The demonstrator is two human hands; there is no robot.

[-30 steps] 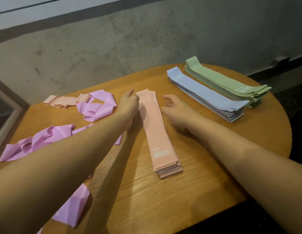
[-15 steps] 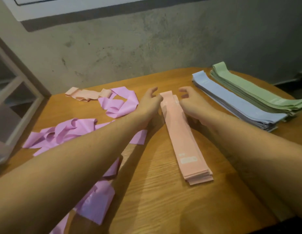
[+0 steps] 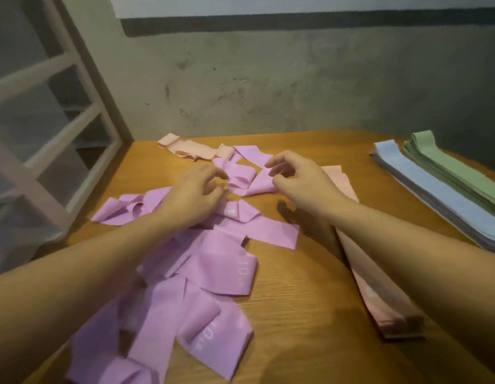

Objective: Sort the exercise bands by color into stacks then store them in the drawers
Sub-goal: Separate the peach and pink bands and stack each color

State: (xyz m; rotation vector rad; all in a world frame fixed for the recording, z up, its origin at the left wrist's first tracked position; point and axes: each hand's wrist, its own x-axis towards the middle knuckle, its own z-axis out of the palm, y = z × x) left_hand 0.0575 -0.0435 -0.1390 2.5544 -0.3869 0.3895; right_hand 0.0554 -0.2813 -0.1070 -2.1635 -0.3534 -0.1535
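Several loose purple bands lie tangled across the left half of the wooden table. My left hand hovers over them with fingers loosely curled, holding nothing. My right hand reaches over a folded purple band, fingers loosely bent, and I cannot see a grip. A neat peach stack runs under my right forearm. Loose peach bands lie at the table's far edge. Blue and green stacks sit at the right.
A white-framed drawer unit with translucent fronts stands left of the table. A grey concrete wall rises right behind the table. Bare wood shows between the purple pile and the peach stack.
Both hands left the far end of the peach stack and moved left over the purple bands. The camera turned left, bringing the drawer unit into view.
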